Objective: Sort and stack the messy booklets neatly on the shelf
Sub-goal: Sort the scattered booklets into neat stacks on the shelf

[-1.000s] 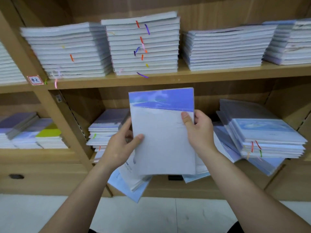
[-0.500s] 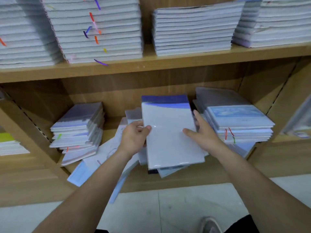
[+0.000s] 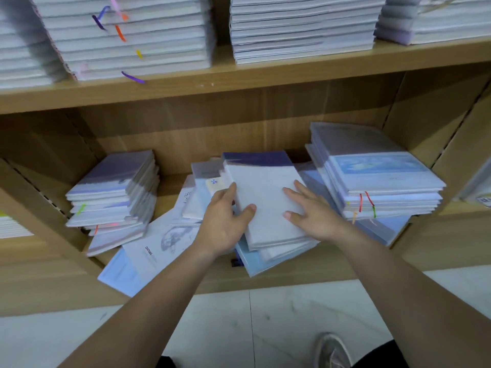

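Pale wood makes up the shelf (image 3: 265, 75), and its lower bay holds the loose booklets. At the centre of the view a white booklet with a dark blue band (image 3: 265, 197) lies flat on top of a small untidy pile (image 3: 279, 254), its blue end pointing to 12 o'clock, toward the back panel. The left hand (image 3: 223, 221) takes the booklet's left edge, thumb on the cover and fingers along the side, so its grip is closed on that booklet. The right hand (image 3: 313, 211) lies on the cover at about 3 o'clock of the booklet, fingers spread and flat; its grip is wide, pressing rather than clasping. The pile beneath is skewed, with light blue covers sticking out toward 6 o'clock past the shelf's front edge.

At 9 o'clock of the hands stands a leaning stack (image 3: 117, 192) with coloured tabs in its side. Between it and the hands, several thin sheets (image 3: 148, 251) lie fanned out, one hanging over the front edge at 7 o'clock. At 3 o'clock a taller stack (image 3: 377, 176) sits just beside the right hand, red, orange and green tabs at its near side. On the upper board at 12 o'clock, thick white stacks (image 3: 300, 27) stand in a row. A grey shoe (image 3: 332, 349) shows on the pale floor at 5 o'clock.
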